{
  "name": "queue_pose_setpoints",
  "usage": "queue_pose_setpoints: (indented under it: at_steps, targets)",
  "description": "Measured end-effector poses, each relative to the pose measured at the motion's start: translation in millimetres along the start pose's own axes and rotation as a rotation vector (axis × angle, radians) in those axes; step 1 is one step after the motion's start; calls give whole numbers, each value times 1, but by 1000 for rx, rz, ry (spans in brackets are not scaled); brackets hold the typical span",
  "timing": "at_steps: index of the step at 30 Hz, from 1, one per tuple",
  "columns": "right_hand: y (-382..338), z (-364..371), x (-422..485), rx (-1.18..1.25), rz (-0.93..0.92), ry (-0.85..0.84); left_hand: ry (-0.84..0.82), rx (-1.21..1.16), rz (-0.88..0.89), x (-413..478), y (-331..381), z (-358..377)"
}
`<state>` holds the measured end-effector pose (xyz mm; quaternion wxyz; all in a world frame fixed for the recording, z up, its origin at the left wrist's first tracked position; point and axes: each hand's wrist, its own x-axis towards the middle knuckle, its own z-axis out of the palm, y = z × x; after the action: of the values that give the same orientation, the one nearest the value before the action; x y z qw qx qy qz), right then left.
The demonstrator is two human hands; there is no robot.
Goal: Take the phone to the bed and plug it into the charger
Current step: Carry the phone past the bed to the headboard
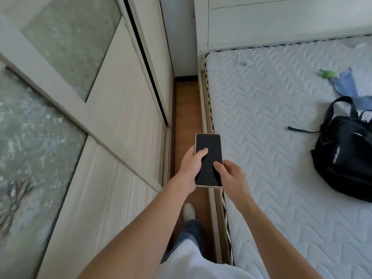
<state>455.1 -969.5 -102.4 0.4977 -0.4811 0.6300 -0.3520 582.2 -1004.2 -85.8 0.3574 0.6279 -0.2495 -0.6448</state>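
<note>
Both forearms reach forward; my left hand [190, 168] and right hand [231, 176] grasp the dark-screened, pale-cased phone [209, 160] over the left edge of the white quilted mattress [271, 137]. Black backpack [346, 158] lies at its right edge.

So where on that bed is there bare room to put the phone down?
The mattress is bare from its near left edge across to the black backpack, and up toward the headboard. A white cable shows at the top left corner. The right side is crowded: backpack, blue cloth, a small green thing.
</note>
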Motion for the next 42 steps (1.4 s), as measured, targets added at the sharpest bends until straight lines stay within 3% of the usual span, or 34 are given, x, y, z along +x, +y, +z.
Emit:
queue_pose_setpoints:
  at_steps: [9, 18, 25, 42]
  targets:
    - [-54, 24, 138, -5, 48, 55, -47, 11, -11, 119, 103, -5]
    - [-76, 23, 209, 20, 70, 106, -102, -13, -48, 186, 150, 4]
    - [-103, 37, 298, 18, 42, 38, -55, -6, -9, 258, 200, -6]
    - [-209, 31, 610, 3, -13, -125, 68, -47, 30, 475, 414, 20]
